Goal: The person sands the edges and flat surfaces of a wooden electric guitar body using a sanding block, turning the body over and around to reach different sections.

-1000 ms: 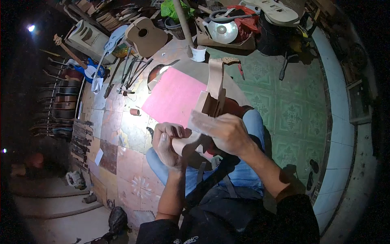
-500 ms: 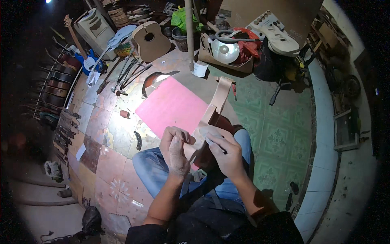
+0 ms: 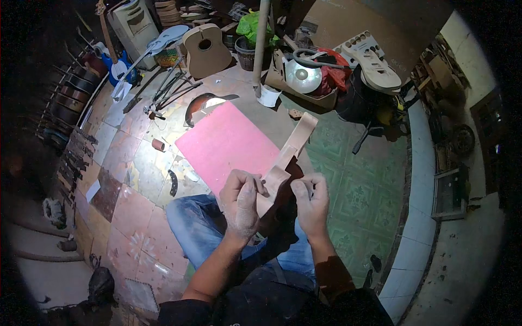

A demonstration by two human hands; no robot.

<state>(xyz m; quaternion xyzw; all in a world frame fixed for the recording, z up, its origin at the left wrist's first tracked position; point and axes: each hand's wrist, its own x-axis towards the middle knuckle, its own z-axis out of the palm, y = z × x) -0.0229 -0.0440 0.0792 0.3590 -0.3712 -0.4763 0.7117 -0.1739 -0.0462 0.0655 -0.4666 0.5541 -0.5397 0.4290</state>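
Near the middle of the frame, a pale wood piece [image 3: 277, 178] stands edge-up, running slantwise from between the hands toward the upper right. At its lower left side, the left hand [image 3: 242, 205] grips the near end, thumb laid along the top and fingers curled in. Just right of it, the right hand [image 3: 311, 204] has its fingers bent toward the thumb, close beside the wood; whether it touches the wood or pinches anything, I cannot tell. Both hands look dusty.

Below them, crossed legs in jeans [image 3: 196, 223] fill the lower middle. Left of the wood, a pink sheet [image 3: 228, 144] lies aslant on the floor, with a black curved piece [image 3: 173, 183] and a reddish tube [image 3: 157, 145] farther left. Green tiles [image 3: 353, 209] spread to the right.

Toward the upper left are a blue guitar [image 3: 117, 70] and a tan acoustic body [image 3: 206, 51]. Along the top, a green bag [image 3: 251, 27] sits in a dark bin [image 3: 246, 57]; at upper right lies a cream guitar body [image 3: 378, 70].
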